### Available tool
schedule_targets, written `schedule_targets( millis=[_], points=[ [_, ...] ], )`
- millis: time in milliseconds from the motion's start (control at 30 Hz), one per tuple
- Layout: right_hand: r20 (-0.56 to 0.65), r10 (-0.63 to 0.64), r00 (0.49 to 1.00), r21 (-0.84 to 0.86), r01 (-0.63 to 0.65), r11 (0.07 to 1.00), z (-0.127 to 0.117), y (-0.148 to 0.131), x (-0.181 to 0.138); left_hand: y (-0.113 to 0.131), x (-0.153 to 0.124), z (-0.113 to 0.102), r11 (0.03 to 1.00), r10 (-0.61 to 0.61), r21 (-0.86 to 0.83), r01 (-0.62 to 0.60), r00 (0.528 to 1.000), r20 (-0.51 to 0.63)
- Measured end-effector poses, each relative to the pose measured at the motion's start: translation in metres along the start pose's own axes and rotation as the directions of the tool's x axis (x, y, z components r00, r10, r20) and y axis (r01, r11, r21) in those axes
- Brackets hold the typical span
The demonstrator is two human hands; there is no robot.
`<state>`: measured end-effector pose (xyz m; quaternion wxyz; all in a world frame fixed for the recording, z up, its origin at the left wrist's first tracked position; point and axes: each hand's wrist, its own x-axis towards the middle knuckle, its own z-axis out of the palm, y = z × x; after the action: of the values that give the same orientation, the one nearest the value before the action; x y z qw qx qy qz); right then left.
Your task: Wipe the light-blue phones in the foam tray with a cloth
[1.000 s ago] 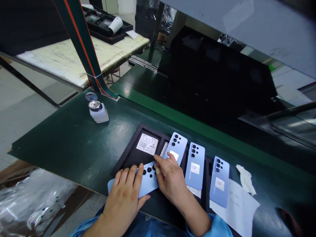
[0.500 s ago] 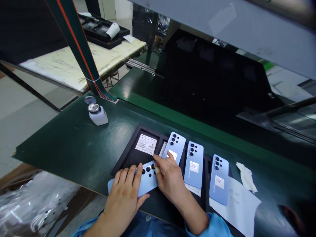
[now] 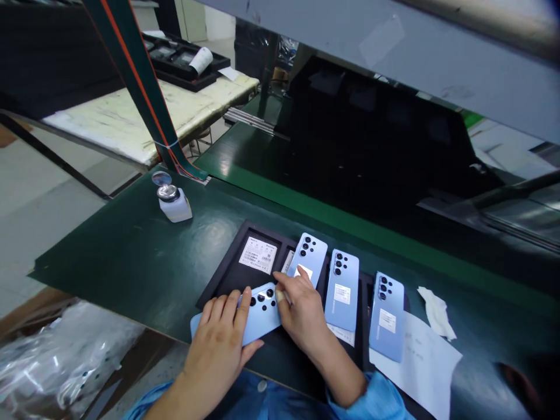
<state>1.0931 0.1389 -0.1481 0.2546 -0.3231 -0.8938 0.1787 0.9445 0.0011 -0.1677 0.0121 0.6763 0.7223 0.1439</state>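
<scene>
A light blue phone [image 3: 261,313] lies back-up across the near edge of a black tray [image 3: 227,268]. My left hand [image 3: 221,344] lies flat on it, fingers stretched over its lower half. My right hand [image 3: 301,312] is closed in a pinch at the phone's camera end, the fingertips pressing something small and pale that I cannot make out. Three more blue phones stand in the tray's slots: one [image 3: 308,256] just beyond my right fingers, a middle one [image 3: 342,289] and a right one [image 3: 387,315], each with a white sticker.
A white label [image 3: 257,255] lies in the tray's left slot. A small white dispenser bottle [image 3: 172,201] stands at the far left of the green mat. White paper sheets [image 3: 422,361] and a crumpled wipe [image 3: 435,312] lie to the right. A plastic bag [image 3: 56,361] sits below left.
The view has shifted slightly. My right fingertips have slid a little toward me along the phone's camera end; my left hand stays flat on the phone.
</scene>
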Motion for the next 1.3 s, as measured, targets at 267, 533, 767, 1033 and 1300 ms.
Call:
schedule_targets(
  millis=[267,533,767,1033,1300],
  points=[
    [-0.027,-0.090,0.996,0.156,0.093,0.983,-0.011,-0.002,-0.009,0.001,0.001,0.000,1.000,-0.024,-0.016,0.024,1.000,0.006],
    [0.485,-0.382,0.787,0.005,0.434,0.901,-0.032,-0.023,-0.025,-0.001,0.000,0.002,1.000,-0.006,-0.010,0.005,1.000,-0.011],
    [0.787,-0.322,0.526,-0.047,0.572,0.819,-0.030,-0.035,-0.012,-0.002,-0.001,0.003,1.000,-0.003,-0.004,0.003,1.000,0.007],
    [0.847,-0.300,0.438,-0.028,0.602,0.798,-0.025,-0.043,-0.005,-0.001,0.000,0.002,1.000,-0.012,-0.018,0.012,1.000,0.014],
    [0.823,-0.332,0.460,-0.042,0.633,0.773,-0.017,-0.044,-0.010,-0.002,0.001,0.002,1.000,0.005,-0.025,-0.005,1.000,-0.007]
  ],
)
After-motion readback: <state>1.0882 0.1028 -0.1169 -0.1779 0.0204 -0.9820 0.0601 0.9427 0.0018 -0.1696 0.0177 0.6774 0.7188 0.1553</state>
